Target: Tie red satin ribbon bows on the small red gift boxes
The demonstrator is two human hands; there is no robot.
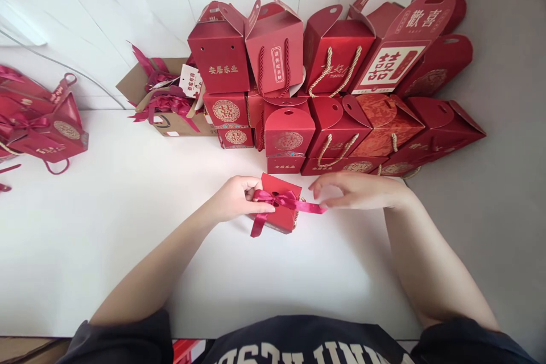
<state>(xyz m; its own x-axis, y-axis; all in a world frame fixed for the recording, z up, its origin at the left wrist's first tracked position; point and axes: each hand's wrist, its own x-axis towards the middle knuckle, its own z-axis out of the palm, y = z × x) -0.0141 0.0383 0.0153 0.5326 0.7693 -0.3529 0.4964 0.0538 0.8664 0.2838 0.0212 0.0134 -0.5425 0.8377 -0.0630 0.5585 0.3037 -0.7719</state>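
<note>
Small red box (284, 220): on the white table (239, 278), directly before the person and between the two hands, turned slightly askew; the marking along its near edge is too small to read

Magenta ribbon (290, 203): set as a bow over the top of the small red box, one tail hanging over the near left edge, the other stretched toward the right

Left hand (232, 199): thumb and fingers closed on the left part of the bow, at the left edge of the box

Right hand (352, 190): fingers curved and parted, the ribbon's right tail ending at the lower fingertip; whether it is pinched there cannot be told

"安居乐业": gold characters on the dark red box (222, 54) at the left of the upper row, repeated on a bottom-row box (284, 167)

"请你吃喜糖": vertical line in a pale frame on the lighter red box (273, 34), between red rope handles

"囍" and "歡喜": the first large on the pale panel of the tall printed box (409, 62), the second on its raised flap

Round gold "囍": emblem on the medallion box (226, 111), left end of the stack

Cardboard carton (187, 125): left of the stack, holding magenta bows and a white tag (190, 81) with small characters, not surely legible

Red bags (70, 139): far left, with gold script too distorted to read

Dark shirt (294, 327): large pale capitals, cut off by the lower edge of the view
</note>
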